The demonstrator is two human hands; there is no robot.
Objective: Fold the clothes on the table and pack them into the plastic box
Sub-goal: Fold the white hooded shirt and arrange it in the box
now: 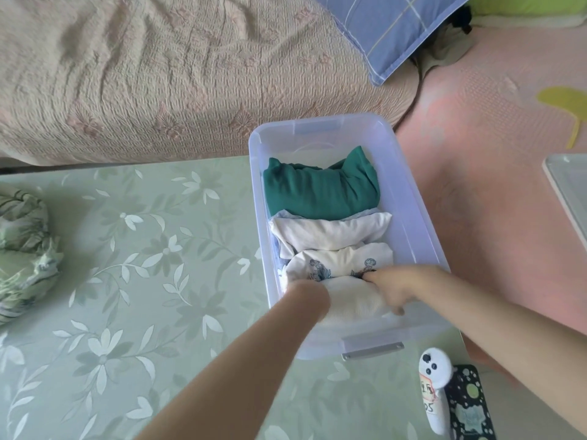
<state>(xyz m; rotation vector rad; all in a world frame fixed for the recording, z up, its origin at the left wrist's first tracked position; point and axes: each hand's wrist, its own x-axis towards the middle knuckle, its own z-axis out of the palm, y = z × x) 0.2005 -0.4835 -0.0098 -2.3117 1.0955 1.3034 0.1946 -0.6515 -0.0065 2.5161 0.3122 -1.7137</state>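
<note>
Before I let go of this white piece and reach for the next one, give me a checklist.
1. Textured white garment inside the plastic box: ok, at its near end.
2. Right hand grips it: ok.
3. Left hand grip: cannot tell, fingers hidden.
4. Green garment, plain white garment, floral garment packed in a row: ok.
5. All clothes folded: not ok, leaf-print garment lies crumpled on the table.

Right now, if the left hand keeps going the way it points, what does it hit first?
The left hand likely meets the floral cloth just ahead in the box; its fingertips are hidden at the white cloth, so depth is unclear.
</note>
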